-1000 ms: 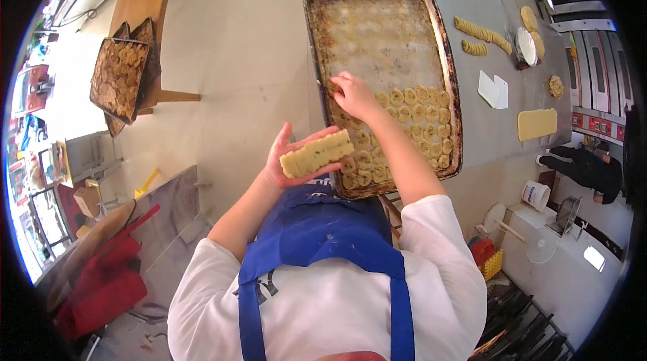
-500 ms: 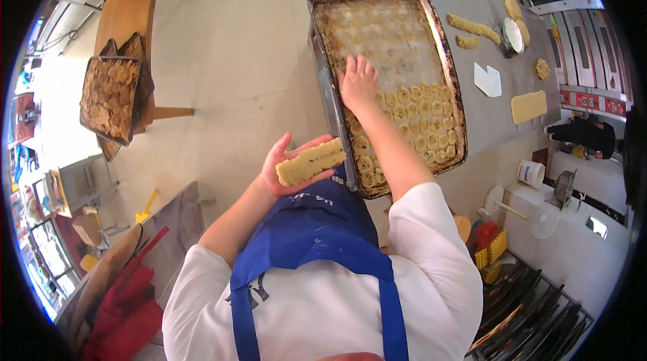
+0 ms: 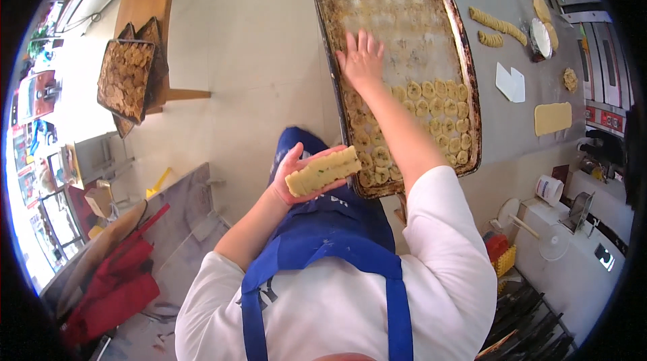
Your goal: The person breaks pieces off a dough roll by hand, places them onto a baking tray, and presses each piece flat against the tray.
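Yellow dough (image 3: 325, 171) lies across the left hand (image 3: 287, 171), palm open; the right hand (image 3: 364, 67), fingers spread, is over the tray (image 3: 424, 31). Laying slices (image 3: 437, 106) seems underway; another needs a light pinch.

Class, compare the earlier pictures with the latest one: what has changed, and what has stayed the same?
The right hand has moved farther up the tray, away from the person, and its curled fingers have spread open; whether they let anything go cannot be seen. Unchanged: the left hand holds the dough log, and the dough slices lie in rows at the tray's near end.
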Demonstrator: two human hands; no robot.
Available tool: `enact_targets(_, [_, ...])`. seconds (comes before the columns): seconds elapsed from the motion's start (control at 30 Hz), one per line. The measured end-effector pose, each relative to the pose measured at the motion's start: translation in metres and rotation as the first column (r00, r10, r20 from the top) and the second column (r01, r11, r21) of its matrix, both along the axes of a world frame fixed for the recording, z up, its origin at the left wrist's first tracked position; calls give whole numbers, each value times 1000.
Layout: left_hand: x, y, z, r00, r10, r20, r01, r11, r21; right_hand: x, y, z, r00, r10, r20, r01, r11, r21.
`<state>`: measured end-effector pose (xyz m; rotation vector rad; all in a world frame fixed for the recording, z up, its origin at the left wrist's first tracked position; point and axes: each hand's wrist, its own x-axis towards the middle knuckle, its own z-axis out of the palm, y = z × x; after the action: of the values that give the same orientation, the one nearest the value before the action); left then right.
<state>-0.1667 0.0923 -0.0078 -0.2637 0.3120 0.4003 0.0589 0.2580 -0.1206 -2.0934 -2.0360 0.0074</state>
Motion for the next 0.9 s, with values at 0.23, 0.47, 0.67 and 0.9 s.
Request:
enact_targets(0.23, [21, -13, -1, 1000, 9, -19, -10, 998, -66, 7, 1, 10, 999, 8, -43, -8, 1000, -6])
enact_targets(0.47, [30, 12, -2, 977, 187, 103, -168, 972, -166, 55, -83, 102, 164, -410, -897, -565, 706, -426])
enact_targets(0.67, [58, 33, -22, 989, 104, 105, -73, 962, -262, 75, -160, 102, -76, -440, -895, -509, 788, -345])
enact_targets(0.9, [69, 47, -29, 996, -64, 64, 79, 961, -266, 84, -169, 101, -83, -497, -864, -435, 798, -417])
